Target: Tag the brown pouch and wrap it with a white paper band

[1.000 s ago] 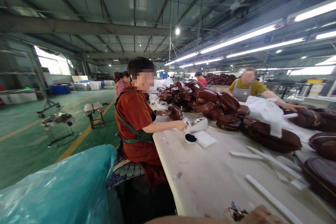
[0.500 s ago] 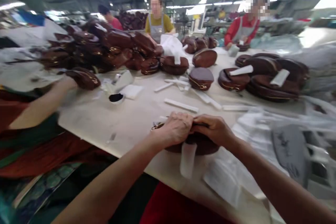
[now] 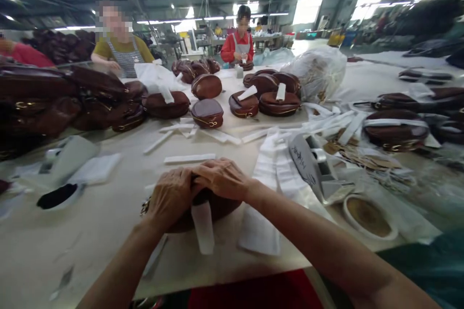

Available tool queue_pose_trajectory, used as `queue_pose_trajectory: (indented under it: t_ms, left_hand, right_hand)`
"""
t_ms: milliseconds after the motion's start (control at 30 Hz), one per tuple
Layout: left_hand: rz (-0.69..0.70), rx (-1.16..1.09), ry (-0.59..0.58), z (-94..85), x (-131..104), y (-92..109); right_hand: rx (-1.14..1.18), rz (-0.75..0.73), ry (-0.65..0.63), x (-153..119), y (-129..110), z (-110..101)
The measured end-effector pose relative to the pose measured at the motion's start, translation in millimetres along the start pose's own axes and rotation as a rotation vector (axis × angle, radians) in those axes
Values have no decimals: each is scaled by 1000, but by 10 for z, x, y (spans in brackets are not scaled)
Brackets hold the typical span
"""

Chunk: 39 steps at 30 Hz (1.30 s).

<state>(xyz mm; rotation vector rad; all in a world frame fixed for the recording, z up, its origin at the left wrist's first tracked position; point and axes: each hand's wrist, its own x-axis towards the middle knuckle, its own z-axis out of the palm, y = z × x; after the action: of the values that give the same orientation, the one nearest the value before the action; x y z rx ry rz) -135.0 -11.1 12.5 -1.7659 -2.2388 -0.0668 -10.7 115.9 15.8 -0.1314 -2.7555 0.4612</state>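
left hand: curled over brown bag | right hand: same bag; fingers bent

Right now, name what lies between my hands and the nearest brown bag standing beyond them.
In the head view, a white strip lies just beyond the hands, then more white strips near the foot of the brown bag.

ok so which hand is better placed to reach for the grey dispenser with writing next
Right, probably: the right hand is nearer the grey dispenser, with the left hand farther off. Both are on the brown bag, so the right would need freeing.
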Motion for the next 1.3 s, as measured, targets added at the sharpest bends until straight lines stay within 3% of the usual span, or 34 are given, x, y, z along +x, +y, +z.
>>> queue_pose_trajectory:
  t_ms: [167, 433, 500, 600, 700, 767, 867, 967, 1067, 1233, 1300]
  left_hand:
    - [-54, -16, -146, -74, 231, -60]
    - [-177, -273, -447, -319, 498, -181]
    - [-152, -397, -544, -218, 507, -200]
    - [-125, -531, -714, 118, 508, -169]
    - [-99, -574, -769, 437, 513, -90]
    - [-101, -567, -773, 533, 518, -53]
    - [-133, -540, -777, 530, 519, -40]
    - [-162, -561, -787, 512, 507, -54]
    - [-175, -597, -795, 590, 487, -86]
    - [-102, -684, -817, 853, 474, -202]
    - [-65, -732, -768, 933, 479, -244]
  right_hand:
    - [21, 254, -69, 28, 169, -40]
    - [92, 362, -163, 238, 199, -169]
    - [126, 379, -215, 196, 224, -119]
    - [154, 430, -302, 98, 302, 76]
    - [134, 495, -341, 18, 396, 276]
    - [94, 525, -306, -23, 449, 331]
    - [-22, 591, -167, -142, 524, 270]
    - [-155, 689, -31, -453, 616, 92]
    - [-266, 747, 77, -1015, 683, -154]
    - [-731, 716, 649, -2199, 656, -532]
    - [-880, 815, 700, -2600, 633, -549]
